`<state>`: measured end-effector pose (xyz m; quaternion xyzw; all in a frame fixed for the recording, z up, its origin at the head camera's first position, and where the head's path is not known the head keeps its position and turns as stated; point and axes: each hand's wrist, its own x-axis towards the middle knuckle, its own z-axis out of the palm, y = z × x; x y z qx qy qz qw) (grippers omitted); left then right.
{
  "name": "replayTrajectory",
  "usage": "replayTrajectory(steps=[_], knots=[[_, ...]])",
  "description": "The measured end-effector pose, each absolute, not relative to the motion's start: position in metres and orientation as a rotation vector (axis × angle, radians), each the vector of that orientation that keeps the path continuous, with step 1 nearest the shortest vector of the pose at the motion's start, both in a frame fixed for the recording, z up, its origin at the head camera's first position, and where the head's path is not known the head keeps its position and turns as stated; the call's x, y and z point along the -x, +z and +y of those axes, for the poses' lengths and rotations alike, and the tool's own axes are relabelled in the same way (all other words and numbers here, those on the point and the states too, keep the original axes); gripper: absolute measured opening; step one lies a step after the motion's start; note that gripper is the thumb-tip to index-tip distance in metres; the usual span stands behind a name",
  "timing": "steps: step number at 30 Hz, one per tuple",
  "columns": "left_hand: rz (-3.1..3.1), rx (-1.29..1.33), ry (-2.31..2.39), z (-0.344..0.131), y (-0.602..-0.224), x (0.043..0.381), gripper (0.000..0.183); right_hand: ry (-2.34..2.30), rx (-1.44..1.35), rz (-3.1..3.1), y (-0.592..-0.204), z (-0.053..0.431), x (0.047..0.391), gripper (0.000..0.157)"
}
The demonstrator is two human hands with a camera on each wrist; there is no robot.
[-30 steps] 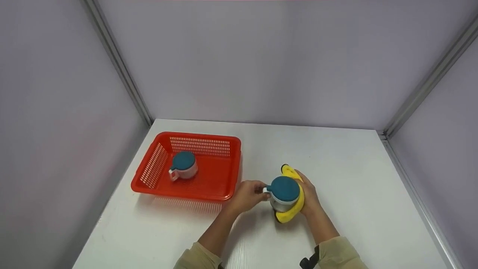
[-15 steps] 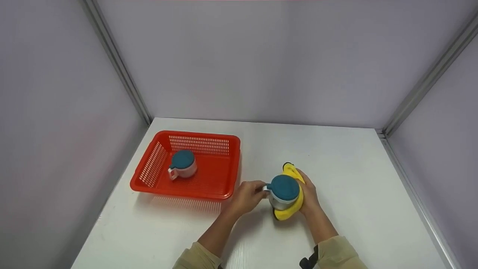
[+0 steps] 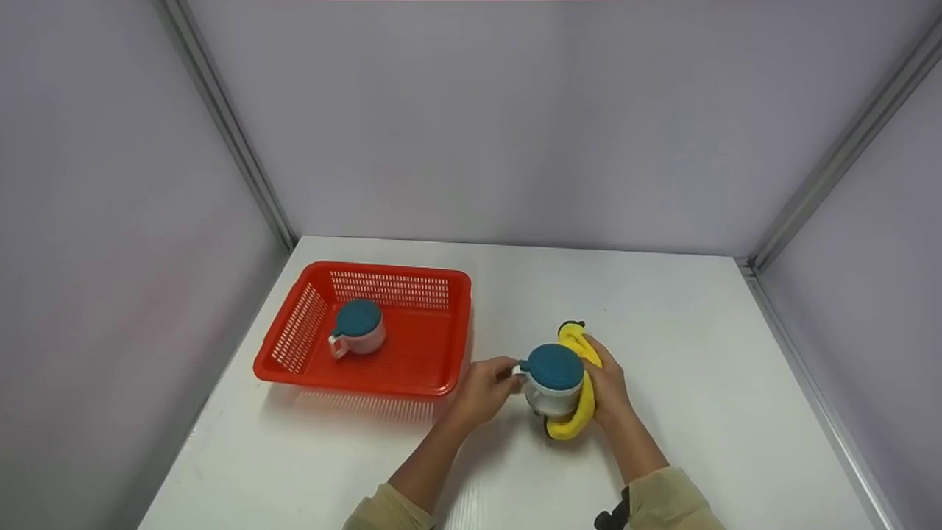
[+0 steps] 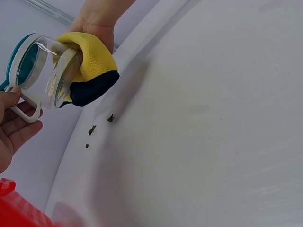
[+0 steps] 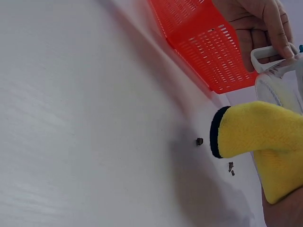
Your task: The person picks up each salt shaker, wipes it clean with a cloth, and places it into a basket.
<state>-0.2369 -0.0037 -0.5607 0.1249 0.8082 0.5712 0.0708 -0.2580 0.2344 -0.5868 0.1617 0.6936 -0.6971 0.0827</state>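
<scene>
A clear jar [image 3: 552, 397] with a teal lid and a white handle is held above the white table. My left hand [image 3: 486, 390] pinches its handle between thumb and fingers. My right hand [image 3: 609, 383] grips a yellow cloth [image 3: 586, 405] with a dark edge and holds it against the jar's right side. In the left wrist view the cloth [image 4: 97, 59] wraps part of the jar's wall near the base. Its folds hide some of the right fingers. A second jar [image 3: 363, 340] of the same kind stands in the red basket [image 3: 412, 386].
The red basket sits on the left of the white table [image 3: 662, 309], close to my left hand. Several small dark crumbs [image 4: 92, 129] lie on the table under the jar. Grey panels [image 3: 515, 125] enclose the back and sides.
The jar has shifted slightly left in the head view, together with my left hand. The cloth's folds have changed a little against its side. Both hands keep their holds.
</scene>
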Motion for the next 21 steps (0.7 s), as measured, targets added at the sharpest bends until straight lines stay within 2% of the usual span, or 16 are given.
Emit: replayTrajectory(steps=[6, 21], knots=[[2.344, -0.312, 1.830, -0.006, -0.560, 0.238, 0.019, -2.005, -0.435, 2.204, -0.587, 0.237, 0.261, 0.057], [2.395, -0.284, 1.914, -0.020, -0.551, 0.241, 0.016, -1.345, -0.089, 2.838, -0.597, 0.247, 0.261, 0.060]])
